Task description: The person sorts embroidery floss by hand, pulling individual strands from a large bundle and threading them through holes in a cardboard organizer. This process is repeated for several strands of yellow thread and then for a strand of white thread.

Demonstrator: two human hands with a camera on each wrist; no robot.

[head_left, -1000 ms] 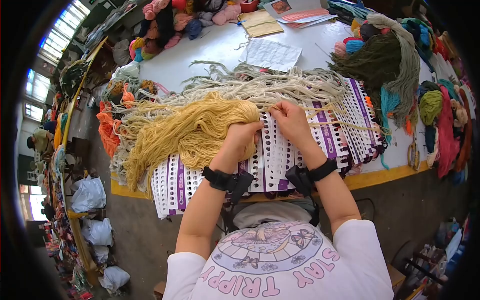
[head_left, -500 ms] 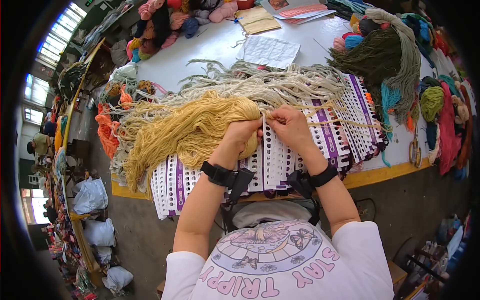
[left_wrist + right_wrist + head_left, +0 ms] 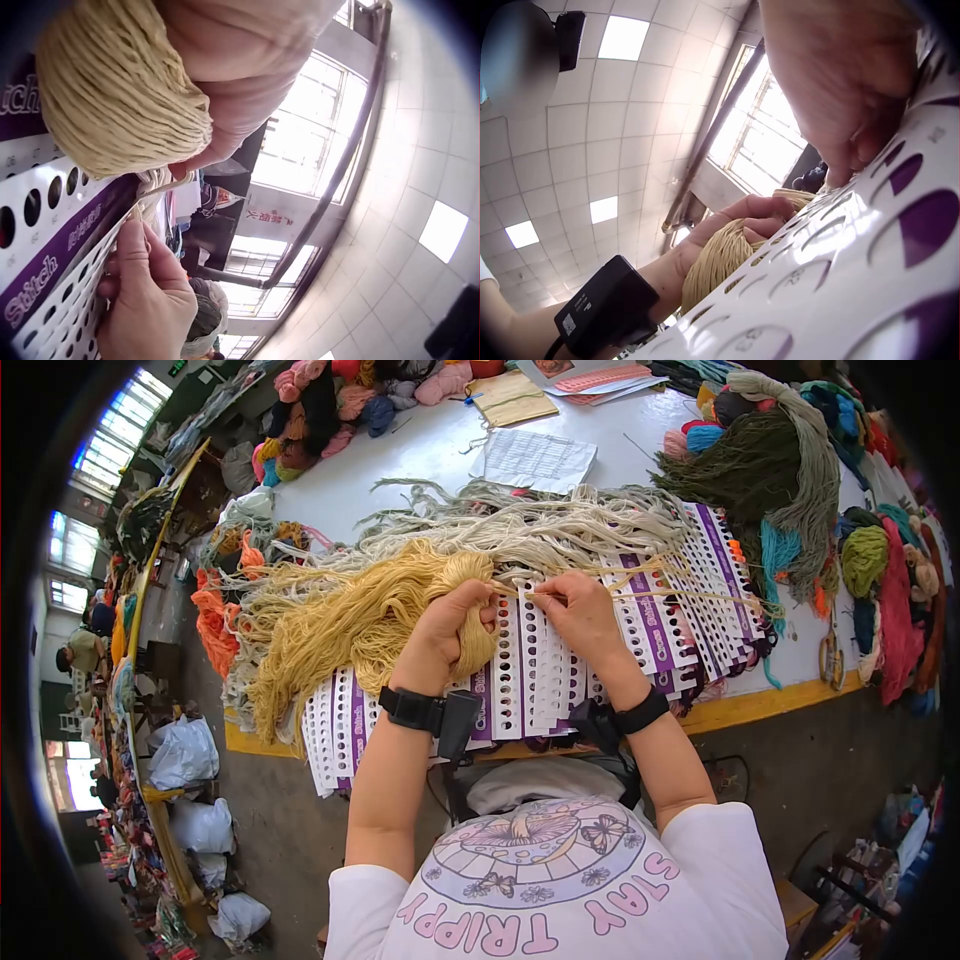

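Note:
My left hand (image 3: 445, 628) grips the looped end of a thick yellow thread hank (image 3: 370, 605), whose loose length spreads left over the cards. In the left wrist view the folded end of the hank (image 3: 124, 97) bulges from under the palm. Thumb and forefinger of my right hand (image 3: 582, 618) pinch a thread at the top edge of a white punched card (image 3: 536, 660). A pale strand (image 3: 161, 191) runs between the two hands there. Purple bands printed "Cross Stitch" (image 3: 652, 622) mark several of the overlapping cards.
Pale threads (image 3: 540, 525) trail from the cards' far ends. Behind them lie a printed sheet (image 3: 535, 460) and a brown folder (image 3: 512, 400). Dark green hanks (image 3: 740, 465) and scissors (image 3: 831, 660) lie at right, orange thread (image 3: 213, 620) at left. The table's yellow edge (image 3: 780, 698) runs in front.
My left hand has shifted left and slightly down with the hank's end, widening the space between the hands. The right hand stays near the card's top, its fingers slightly lower than before.

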